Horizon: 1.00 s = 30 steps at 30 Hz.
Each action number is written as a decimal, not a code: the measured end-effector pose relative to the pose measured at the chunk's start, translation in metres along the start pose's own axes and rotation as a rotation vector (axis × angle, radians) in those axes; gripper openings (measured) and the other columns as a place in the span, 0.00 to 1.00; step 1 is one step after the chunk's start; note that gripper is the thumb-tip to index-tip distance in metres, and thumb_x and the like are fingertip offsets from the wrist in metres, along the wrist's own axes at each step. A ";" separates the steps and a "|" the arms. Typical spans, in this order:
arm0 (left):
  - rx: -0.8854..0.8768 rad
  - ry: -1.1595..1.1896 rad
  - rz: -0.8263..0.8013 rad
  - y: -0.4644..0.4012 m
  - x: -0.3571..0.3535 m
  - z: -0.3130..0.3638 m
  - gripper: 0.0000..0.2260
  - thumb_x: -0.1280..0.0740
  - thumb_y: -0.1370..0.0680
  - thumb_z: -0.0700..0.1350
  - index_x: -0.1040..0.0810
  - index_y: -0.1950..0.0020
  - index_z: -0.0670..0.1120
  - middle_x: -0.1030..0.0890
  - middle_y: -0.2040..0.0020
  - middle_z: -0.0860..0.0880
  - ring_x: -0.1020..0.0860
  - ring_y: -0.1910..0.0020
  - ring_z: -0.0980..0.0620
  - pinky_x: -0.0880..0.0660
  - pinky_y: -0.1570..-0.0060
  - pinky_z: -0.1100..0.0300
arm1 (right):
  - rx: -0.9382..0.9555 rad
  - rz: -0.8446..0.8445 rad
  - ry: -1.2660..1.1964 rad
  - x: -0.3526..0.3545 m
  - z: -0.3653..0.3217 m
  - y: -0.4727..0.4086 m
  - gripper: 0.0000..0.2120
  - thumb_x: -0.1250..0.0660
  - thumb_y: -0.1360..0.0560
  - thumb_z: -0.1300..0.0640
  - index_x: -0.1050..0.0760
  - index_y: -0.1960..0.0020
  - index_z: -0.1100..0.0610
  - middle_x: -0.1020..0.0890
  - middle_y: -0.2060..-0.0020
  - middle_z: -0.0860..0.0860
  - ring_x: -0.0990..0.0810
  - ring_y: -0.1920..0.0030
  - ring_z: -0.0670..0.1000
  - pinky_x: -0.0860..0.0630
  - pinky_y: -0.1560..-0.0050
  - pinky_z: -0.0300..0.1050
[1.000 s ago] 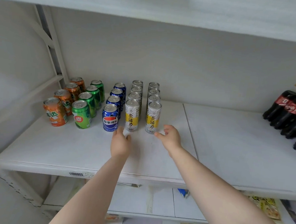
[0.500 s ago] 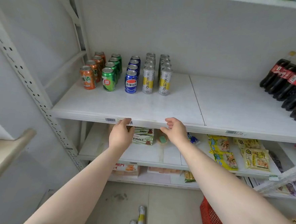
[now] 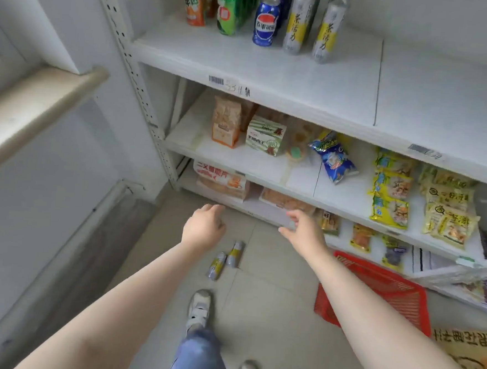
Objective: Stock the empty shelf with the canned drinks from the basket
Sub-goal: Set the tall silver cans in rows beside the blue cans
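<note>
Both hands are empty, fingers loosely spread: the left hand above two slim silver-and-yellow cans lying side by side on the floor, the right hand nearer the red basket. Five rows of cans stand on the shelf above.

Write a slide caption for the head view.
Both empty hands reach toward two cans on the floor.

Both hands dropped from shelf toward floor.

Cans on shelf
</note>
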<state>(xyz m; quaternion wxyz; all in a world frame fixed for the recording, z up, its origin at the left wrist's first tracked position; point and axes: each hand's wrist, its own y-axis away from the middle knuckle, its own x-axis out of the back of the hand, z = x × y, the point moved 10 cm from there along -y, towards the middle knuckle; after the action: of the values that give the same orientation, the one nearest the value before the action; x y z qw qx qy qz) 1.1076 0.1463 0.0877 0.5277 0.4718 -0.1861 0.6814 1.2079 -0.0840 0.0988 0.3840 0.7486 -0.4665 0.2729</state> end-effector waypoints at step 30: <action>0.581 0.115 -0.385 -0.066 -0.363 -0.307 0.22 0.35 0.23 0.50 0.32 0.30 0.47 0.27 0.35 0.45 0.26 0.39 0.44 0.28 0.43 0.53 | -0.364 -0.376 -0.063 -0.405 0.203 -0.182 0.21 0.27 0.28 0.56 0.26 0.38 0.60 0.20 0.42 0.59 0.21 0.43 0.57 0.29 0.43 0.43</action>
<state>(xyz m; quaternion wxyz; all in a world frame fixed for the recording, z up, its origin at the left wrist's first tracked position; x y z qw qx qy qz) 1.0293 0.2045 -0.3818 0.4999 0.5893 0.1380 0.6194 1.2148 -0.0051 -0.3829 0.5418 0.7487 -0.3725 0.0850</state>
